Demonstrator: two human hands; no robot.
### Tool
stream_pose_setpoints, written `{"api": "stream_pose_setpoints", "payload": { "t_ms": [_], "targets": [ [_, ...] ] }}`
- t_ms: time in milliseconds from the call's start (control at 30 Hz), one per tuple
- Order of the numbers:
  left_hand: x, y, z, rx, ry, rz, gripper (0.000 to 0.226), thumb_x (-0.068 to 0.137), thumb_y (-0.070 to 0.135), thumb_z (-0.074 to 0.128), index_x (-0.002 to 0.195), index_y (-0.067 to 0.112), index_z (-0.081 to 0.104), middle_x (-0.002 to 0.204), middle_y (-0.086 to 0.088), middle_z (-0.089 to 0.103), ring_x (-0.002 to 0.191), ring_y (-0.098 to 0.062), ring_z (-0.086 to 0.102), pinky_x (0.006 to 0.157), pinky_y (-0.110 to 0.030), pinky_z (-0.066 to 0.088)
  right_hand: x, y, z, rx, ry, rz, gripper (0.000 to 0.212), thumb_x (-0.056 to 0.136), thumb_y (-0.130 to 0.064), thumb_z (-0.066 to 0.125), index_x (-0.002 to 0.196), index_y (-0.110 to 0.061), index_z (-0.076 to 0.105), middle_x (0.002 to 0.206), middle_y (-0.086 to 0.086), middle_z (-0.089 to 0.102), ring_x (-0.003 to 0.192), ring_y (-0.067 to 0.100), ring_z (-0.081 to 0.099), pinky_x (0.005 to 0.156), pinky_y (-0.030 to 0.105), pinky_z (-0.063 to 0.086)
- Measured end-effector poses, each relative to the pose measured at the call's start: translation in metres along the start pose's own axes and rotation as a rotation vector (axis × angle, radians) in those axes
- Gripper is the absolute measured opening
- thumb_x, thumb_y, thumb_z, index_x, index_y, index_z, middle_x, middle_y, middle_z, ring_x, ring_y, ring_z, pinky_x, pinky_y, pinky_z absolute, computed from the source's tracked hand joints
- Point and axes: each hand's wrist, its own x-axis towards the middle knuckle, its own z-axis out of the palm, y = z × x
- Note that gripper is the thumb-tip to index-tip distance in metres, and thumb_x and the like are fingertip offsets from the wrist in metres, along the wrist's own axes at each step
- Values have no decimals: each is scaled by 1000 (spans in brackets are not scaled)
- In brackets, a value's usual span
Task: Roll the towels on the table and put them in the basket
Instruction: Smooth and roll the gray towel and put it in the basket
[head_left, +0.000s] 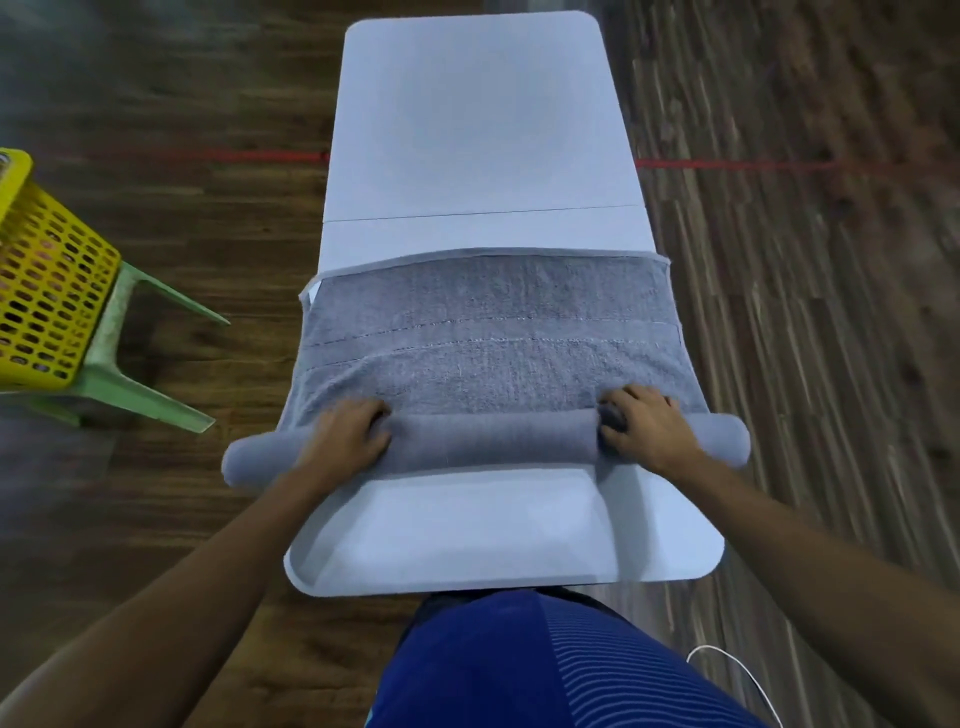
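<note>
Grey towel (488, 332) lies across the near half of the bench (472, 130), partly rolled; the roll (493, 439) sits at the near end and the flat remainder runs away to the far hem; both roll ends overhang the bench sides.

Left hand (348, 436) and right hand (644, 426) are both on top of the roll, fingers curled over its far side and gripping it; nothing else held.

Basket (47, 291) is yellow, off to the left on a green stool (140, 384), well apart from the bench.

Risks, my read:
- the overhanging ends are unsupported, so they likely sag and wind looser than the middle; that gives a coned or telescoped roll
- both hands sit inboard of the ends; an uneven push from one side skews the roll off the hem line
- the flat part drapes over both bench edges; drag there can pull the towel sideways
- the far-left corner looks turned up; it could bunch into the roll
- a loose roll likely unwinds on the carry to the basket; it needs a firm grip at transfer

Basket contents can't be told; that area is blurred.
</note>
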Motion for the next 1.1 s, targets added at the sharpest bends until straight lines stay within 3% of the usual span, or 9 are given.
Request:
{"api": "stream_pose_setpoints", "payload": {
  "t_ms": [100,200,300,467,633,700,833,967,1100],
  "targets": [
    [-9,2,14,91,165,47,40,87,43,48,99,10,68,96,-9,69,88,-30,63,80,-42,51,-4,-2,16,48,196,-68,30,87,-33,64,114,-20,62,111,5,60,106,33,55,88,44,40],
    [-25,2,28,216,60,118,53,78,42,72,119,9,63,116,-10,66,104,-30,61,92,-45,48,-14,-5,29,21,80,-106,58,80,-55,65,129,-27,51,127,-2,56,119,24,50,103,43,33],
    [-28,-1,31,274,-26,68,69,68,28,81,129,8,56,127,-14,61,114,-34,58,100,-47,43,-18,-6,36,-38,54,-107,69,75,-46,70,136,-25,46,133,0,53,125,24,47,108,40,24],
    [-18,9,19,244,-29,66,45,69,32,66,112,16,65,107,-6,69,98,-28,63,91,-40,44,-13,-17,14,-53,-49,-55,70,64,-58,43,126,-28,52,124,-2,59,118,23,51,99,39,28],
    [-8,14,-4,29,-407,-81,34,65,48,53,87,25,65,87,2,70,81,-20,64,77,-33,51,2,-12,-6,35,-457,36,51,67,-41,70,116,-31,60,111,-1,64,110,25,57,91,39,36],
    [-5,11,-6,-56,-324,-131,35,65,47,54,89,24,66,87,2,70,81,-21,64,77,-36,53,4,-8,-5,59,-374,96,50,70,-38,73,117,-32,60,115,-1,62,115,26,54,96,43,34],
    [-9,11,9,22,196,-117,48,81,50,44,102,14,67,99,-11,68,91,-33,62,83,-43,48,-8,-10,10,30,194,66,40,86,-48,57,119,-25,61,121,2,57,117,29,50,95,45,32],
    [-23,15,30,225,90,34,62,78,46,72,127,10,59,124,-12,62,111,-34,57,98,-48,43,-21,-11,26,37,153,-104,60,81,-64,61,131,-32,51,133,-7,53,124,19,47,104,41,27],
    [-24,14,30,229,30,-6,63,70,21,77,129,8,57,124,-16,63,113,-34,57,102,-48,41,-23,-10,34,-54,135,-98,60,75,-44,64,132,-28,51,129,-3,57,122,22,51,103,37,23]
  ]
}}
